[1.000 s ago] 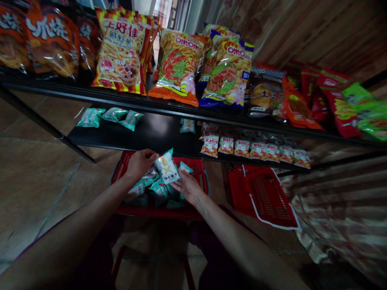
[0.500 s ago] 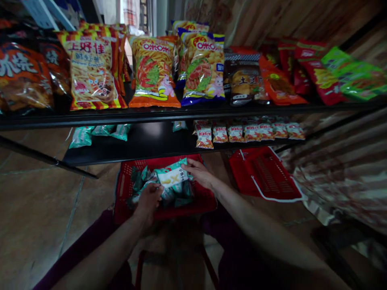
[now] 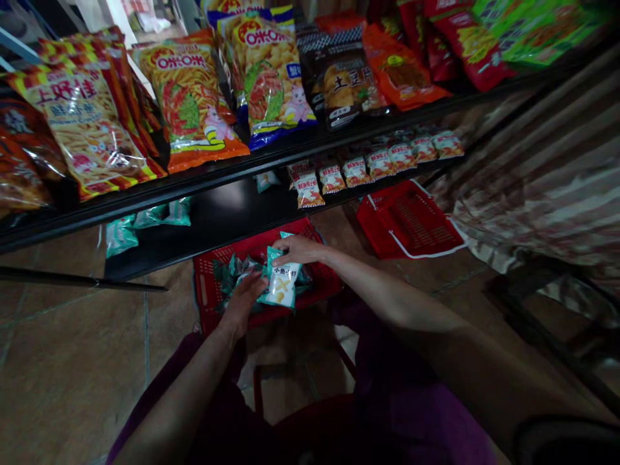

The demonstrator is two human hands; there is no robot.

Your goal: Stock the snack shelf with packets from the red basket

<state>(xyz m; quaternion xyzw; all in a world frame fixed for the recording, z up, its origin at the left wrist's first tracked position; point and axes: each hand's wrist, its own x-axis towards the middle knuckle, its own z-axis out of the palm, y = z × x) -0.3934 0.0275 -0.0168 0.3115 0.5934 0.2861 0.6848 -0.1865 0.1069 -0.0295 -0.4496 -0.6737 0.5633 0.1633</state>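
A teal-and-white snack bag stands upright over the red basket, its printed front facing me. My right hand pinches it near the top edge, and another teal bag partly shows behind those fingers. Against the bag's left edge, the curled fingers of my left hand close on it; their exact hold is partly hidden. Several more teal bags lie jumbled in the basket beneath and around my hands.
Above the basket runs a black lower shelf with teal bags at left and small orange-and-white packets at right. Larger snack bags line the upper shelf. A second red basket sits on the floor at right, near a striped curtain.
The snack bag has turned from lying slantwise to upright, its lettering now on top. My right hand has shifted to its top edge. The whole view has tilted and moved.
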